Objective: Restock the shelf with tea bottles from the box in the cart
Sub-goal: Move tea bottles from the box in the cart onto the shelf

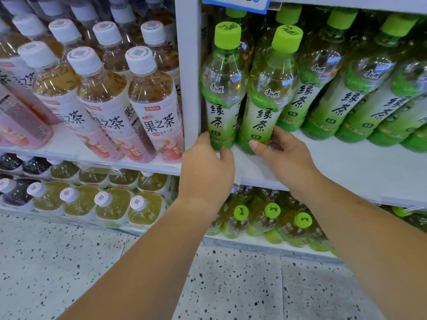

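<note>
Green tea bottles, two of them, are standing straight up side by side at the front left corner of the shelf [346, 162], just ahead of both hands. The left hand [208, 167] is curling its fingers and thumb round the foot of the left bottle [223, 88]. The right hand [282, 155] is pinching the foot of the right bottle [270, 93] between thumb and fingers.
</note>
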